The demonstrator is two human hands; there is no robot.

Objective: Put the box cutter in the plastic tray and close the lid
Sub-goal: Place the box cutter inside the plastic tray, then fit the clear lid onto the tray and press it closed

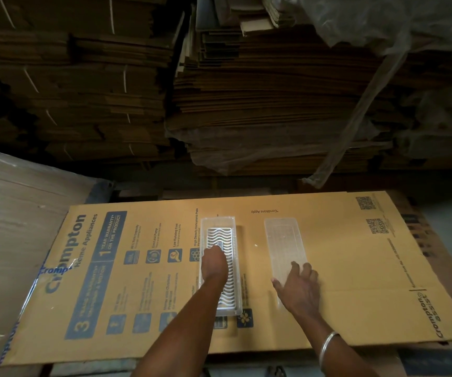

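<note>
A clear plastic tray (pixel 231 223) with a white wavy insert lies lengthwise in the middle of the flattened carton. My left hand (pixel 214 263) reaches down into it, fingers closed around a small grey object, the box cutter (pixel 218 245), of which only the tip shows at my fingertips, low over the insert. The clear lid (pixel 283 240) lies flat on the carton to the right of the tray, apart from it. My right hand (pixel 298 288) covers the lid's near end, thumb at its left edge and fingers over its right edge.
The work surface is a flattened printed brown carton (pixel 355 268). Tall stacks of flat cardboard (pixel 246 104) rise just behind it, partly under plastic film. A wrapped pile of sheets (pixel 15 213) sits at the left. A metal bangle (pixel 328 346) circles my right wrist.
</note>
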